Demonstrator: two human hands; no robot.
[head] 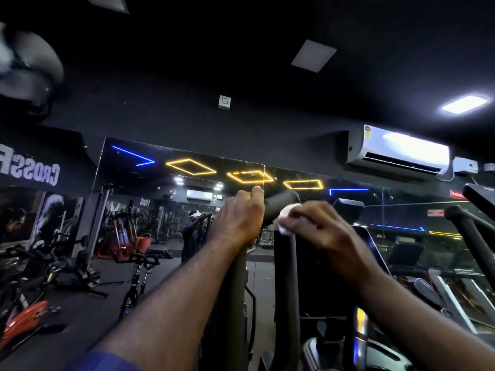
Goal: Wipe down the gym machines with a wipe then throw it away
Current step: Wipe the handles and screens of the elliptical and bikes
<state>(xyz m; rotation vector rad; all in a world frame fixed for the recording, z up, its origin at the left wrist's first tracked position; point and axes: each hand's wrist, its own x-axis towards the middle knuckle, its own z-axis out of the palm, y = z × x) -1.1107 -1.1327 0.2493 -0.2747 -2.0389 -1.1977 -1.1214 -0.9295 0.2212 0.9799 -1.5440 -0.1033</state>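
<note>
White wipe (284, 220), crumpled, lies under my right hand (321, 231). The fingers curl over it, close together, and press it against the black handle (281, 200) of the gym machine, where the handle bends above its upright bar (285, 290). My left hand (237, 218) grips the left post (235, 290) beside it, fingers wrapped round and thumb raised along the top. Both forearms reach forward, and a blue sleeve (107, 362) shows on my left arm. Background: wall mirror (150, 194) reflecting yellow and blue light strips; spin bike (139, 271) at left; air conditioner (399, 153) high on the right; lit ceiling panel (464, 104).
</note>
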